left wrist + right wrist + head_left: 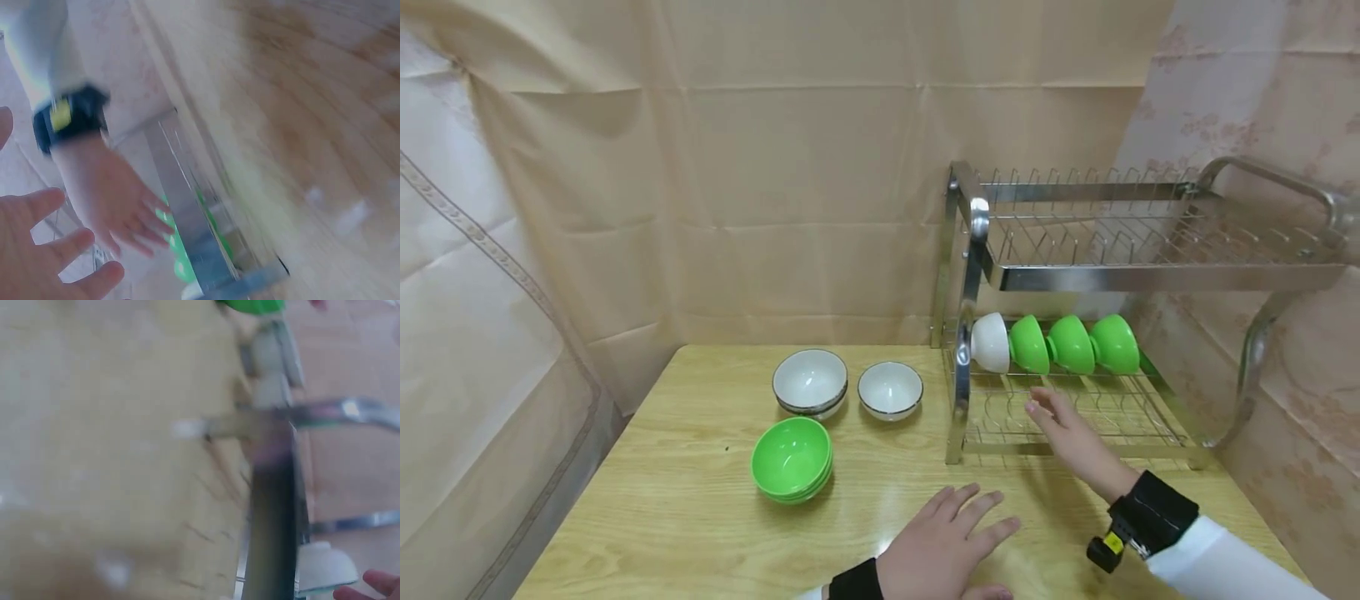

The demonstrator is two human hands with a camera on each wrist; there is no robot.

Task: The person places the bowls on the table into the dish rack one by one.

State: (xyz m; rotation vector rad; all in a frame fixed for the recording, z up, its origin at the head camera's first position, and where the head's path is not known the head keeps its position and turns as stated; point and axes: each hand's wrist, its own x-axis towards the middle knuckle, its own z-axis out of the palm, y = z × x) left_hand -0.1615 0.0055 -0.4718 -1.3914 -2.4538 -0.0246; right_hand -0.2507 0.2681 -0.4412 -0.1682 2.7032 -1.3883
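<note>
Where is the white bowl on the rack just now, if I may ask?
In the head view, the white bowl sits on its side at the left end of the lower tier of the metal rack, just left of a green bowl.

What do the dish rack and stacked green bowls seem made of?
Dish rack: shiny silvery metal, likely stainless steel; bright reflections run along its frame.
Stacked green bowls: smooth, glossy, with highlights inside; plastic or glazed ceramic, unclear which.

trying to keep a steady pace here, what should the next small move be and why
Probably reach the left hand towards the single white bowl on the table: that hand and the right hand look empty, four bowls stand sideways on the dish rack's lower shelf, and this one sits unstacked.
</note>
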